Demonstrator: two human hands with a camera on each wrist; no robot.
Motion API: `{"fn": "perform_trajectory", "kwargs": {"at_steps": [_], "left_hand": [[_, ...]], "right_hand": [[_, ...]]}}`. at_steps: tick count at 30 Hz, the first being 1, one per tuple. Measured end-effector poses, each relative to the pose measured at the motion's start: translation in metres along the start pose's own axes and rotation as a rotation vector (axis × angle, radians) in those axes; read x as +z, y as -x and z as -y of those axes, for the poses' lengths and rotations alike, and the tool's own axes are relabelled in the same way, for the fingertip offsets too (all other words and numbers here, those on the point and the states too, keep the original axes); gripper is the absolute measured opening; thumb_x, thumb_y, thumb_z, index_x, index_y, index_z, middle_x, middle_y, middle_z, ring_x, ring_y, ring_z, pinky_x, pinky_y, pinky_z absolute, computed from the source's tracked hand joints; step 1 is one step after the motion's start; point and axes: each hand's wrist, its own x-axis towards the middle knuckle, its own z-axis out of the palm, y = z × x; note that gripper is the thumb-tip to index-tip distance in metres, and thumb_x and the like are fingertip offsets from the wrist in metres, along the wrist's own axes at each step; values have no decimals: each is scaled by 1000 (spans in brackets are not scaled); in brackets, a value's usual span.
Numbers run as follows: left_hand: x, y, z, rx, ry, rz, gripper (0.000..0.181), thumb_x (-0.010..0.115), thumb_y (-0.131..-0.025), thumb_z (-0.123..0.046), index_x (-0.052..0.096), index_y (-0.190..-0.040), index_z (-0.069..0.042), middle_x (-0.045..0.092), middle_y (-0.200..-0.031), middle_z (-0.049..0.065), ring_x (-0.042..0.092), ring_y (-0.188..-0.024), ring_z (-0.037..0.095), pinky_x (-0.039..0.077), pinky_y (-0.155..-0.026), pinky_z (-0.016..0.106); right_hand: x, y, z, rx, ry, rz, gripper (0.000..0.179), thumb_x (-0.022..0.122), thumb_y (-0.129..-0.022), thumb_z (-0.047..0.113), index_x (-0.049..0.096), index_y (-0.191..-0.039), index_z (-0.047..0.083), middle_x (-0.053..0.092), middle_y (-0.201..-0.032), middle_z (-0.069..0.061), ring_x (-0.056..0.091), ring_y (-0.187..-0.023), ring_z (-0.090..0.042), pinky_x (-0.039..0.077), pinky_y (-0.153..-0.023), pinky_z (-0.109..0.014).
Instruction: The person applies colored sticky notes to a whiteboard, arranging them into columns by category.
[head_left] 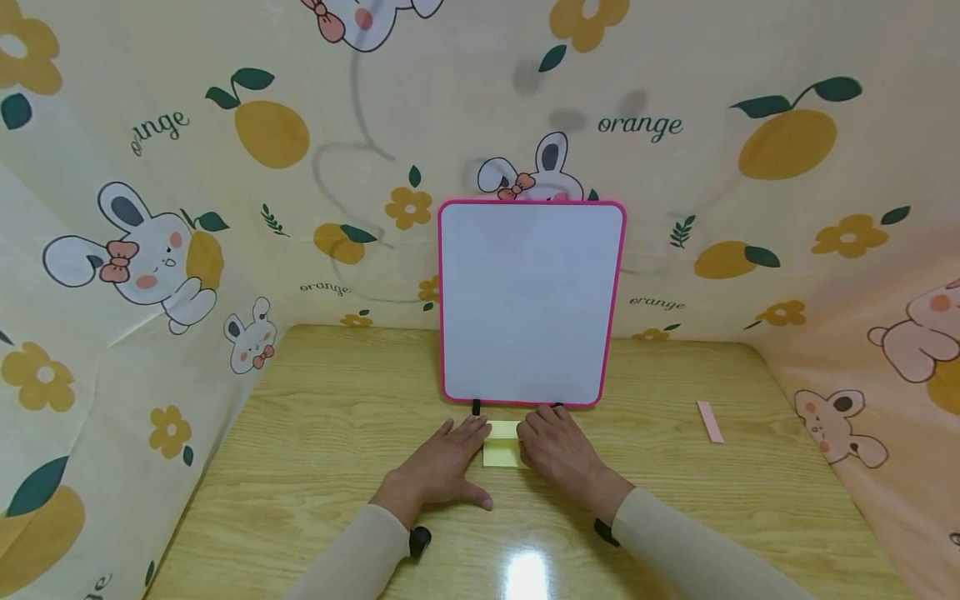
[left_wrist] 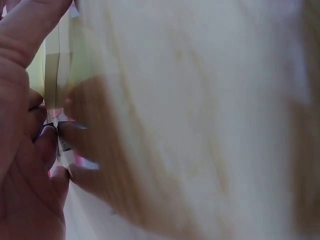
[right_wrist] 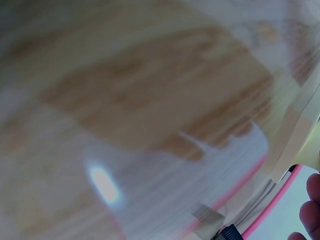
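A small yellow paper [head_left: 502,452] lies on the table below the whiteboard, a crosswise band showing partway down it. My left hand [head_left: 444,462] rests on the table with its fingers extended, their tips touching the paper's upper left edge and the thumb spread away. At the paper's right edge, my right hand [head_left: 561,450] has bent fingers that grip it; the fingertips are hidden from above. The left wrist view shows the underside of the left fingers [left_wrist: 47,145] close to the tabletop. Only a few right fingertips [right_wrist: 312,212] enter the right wrist view.
A pink-framed whiteboard [head_left: 531,304] stands upright behind both hands on small black feet [head_left: 476,407]. To the right lies a pink paper strip [head_left: 710,422] on the wood-grain table [head_left: 300,467]. Printed cloth [head_left: 480,100] surrounds the back and sides.
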Motion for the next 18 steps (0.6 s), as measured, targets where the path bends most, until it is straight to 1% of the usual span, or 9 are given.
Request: {"fn": "perform_trajectory", "kwargs": {"at_steps": [4,10,15,18], "left_hand": [[0,1,-1,1,6,-7,120,78,-79,-73,28,-168,-10,19,-177,4,17,-164,19,14,-135,47],[-1,5,-2,6,23,-16,118,78,-81,-71,28,-167,-9,20,-177,6,17,-164,20,15,-135,47],[0,12,-1,25,31,-38,115,77,-83,-68,28,-167,-5,23,-176,10,20,-164,24,19,-134,49],[2,17,0,34,34,-56,113,76,-86,-66,27,-167,-4,24,-176,11,21,-163,27,21,-133,49]], "right_hand": [[0,0,0,8,-3,5,18,68,-97,18,54,-89,11,56,-85,-2,49,-85,-24,38,-75,-33],[1,0,0,10,-7,-20,19,70,-96,17,54,-88,10,56,-84,-2,49,-83,-24,38,-73,-33],[1,0,0,25,-20,-13,18,68,-98,18,54,-88,11,56,-85,-1,49,-83,-24,37,-74,-33],[0,0,0,39,-34,-27,18,68,-97,17,55,-87,11,56,-84,-1,49,-83,-24,38,-73,-33]]}}
